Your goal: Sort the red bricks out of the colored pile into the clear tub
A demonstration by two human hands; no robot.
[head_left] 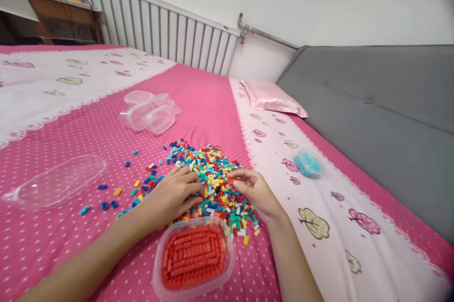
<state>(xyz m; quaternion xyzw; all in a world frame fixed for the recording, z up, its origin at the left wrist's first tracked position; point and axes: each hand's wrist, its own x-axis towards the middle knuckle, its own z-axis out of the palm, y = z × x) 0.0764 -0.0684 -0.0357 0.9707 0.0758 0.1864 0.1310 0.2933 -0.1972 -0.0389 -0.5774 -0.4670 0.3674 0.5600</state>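
A heap of small toy bricks (213, 160) in mixed colours lies spread on the bed. My left hand (175, 193) rests over the left side of it, fingers curved downward and thumb apart, with no brick visible in its grasp. At the right side of the heap, my right hand (257, 193) pinches a small red brick (231, 181) between thumb and fingers. In front of both hands stands a clear plastic container (229, 264), with red bricks (193, 254) laid inside in neat, nested rows.
Several clear empty containers (152, 113) sit farther back, and a clear lid (60, 181) lies at the left. A container of light-blue bricks (308, 164) stands on the right. Beyond are a pink pillow (271, 96), a grey headboard (369, 99) and a white radiator (159, 23).
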